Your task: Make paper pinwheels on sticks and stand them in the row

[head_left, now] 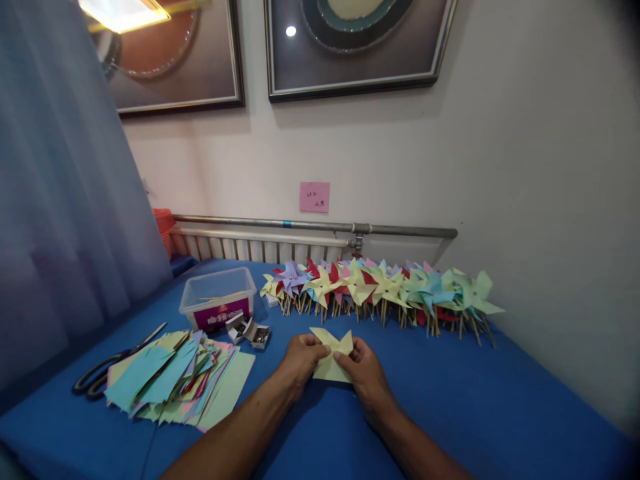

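My left hand (301, 360) and my right hand (364, 372) meet over the blue table (500, 407), both pinching a pale yellow paper square (331, 357) whose corners are folded toward its middle. A little beyond the hands, a long row of finished paper pinwheels (380, 288) on wooden sticks lies along the wall, in yellow, purple, red, pink and green. A stack of cut coloured paper sheets (180, 383) lies to the left of my left forearm.
Black-handled scissors (107, 372) lie left of the paper stack. A clear plastic box (217, 298) and small open boxes of pins (250, 331) sit behind the stack. A radiator and pipe (310, 227) run along the wall; a curtain (65, 200) hangs at left.
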`<state>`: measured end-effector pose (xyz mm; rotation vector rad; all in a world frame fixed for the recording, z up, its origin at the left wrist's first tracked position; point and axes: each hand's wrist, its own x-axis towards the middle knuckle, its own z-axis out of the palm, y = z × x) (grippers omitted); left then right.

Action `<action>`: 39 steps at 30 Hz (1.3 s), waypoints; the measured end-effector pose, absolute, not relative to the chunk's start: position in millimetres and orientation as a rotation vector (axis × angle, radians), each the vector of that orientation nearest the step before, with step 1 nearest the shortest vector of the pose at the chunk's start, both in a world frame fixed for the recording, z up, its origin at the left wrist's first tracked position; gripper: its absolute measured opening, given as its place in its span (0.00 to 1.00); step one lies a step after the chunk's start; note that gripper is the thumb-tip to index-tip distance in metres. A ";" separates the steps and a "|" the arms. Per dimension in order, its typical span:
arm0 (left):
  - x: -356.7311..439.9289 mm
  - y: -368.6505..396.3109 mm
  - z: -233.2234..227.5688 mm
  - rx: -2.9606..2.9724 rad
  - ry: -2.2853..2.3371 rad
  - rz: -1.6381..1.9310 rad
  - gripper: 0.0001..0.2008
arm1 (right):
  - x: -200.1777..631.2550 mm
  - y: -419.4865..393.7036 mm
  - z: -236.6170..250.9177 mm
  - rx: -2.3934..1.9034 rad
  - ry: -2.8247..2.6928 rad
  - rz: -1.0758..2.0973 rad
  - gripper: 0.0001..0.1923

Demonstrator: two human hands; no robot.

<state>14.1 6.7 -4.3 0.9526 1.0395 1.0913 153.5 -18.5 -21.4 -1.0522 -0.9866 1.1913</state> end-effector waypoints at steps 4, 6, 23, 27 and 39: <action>14.7 4.8 -1.5 0.937 1.033 1.105 0.13 | 153.2 -19.3 -22.0 -1.041 -1.004 1.189 0.22; 15.4 3.4 -0.7 0.926 1.025 1.115 0.13 | 152.7 -19.2 -21.8 -1.049 -0.999 1.190 0.22; 18.0 3.3 -0.4 0.931 1.096 1.114 0.10 | 151.1 -24.2 -15.5 -1.009 -0.944 1.289 0.22; 18.9 -0.6 4.9 0.896 1.059 1.131 0.11 | 151.4 -25.2 -13.0 -1.033 -0.943 1.288 0.20; 19.8 -3.3 4.9 0.859 0.969 1.143 0.11 | 150.1 -22.4 -18.2 -1.095 -0.971 1.234 0.19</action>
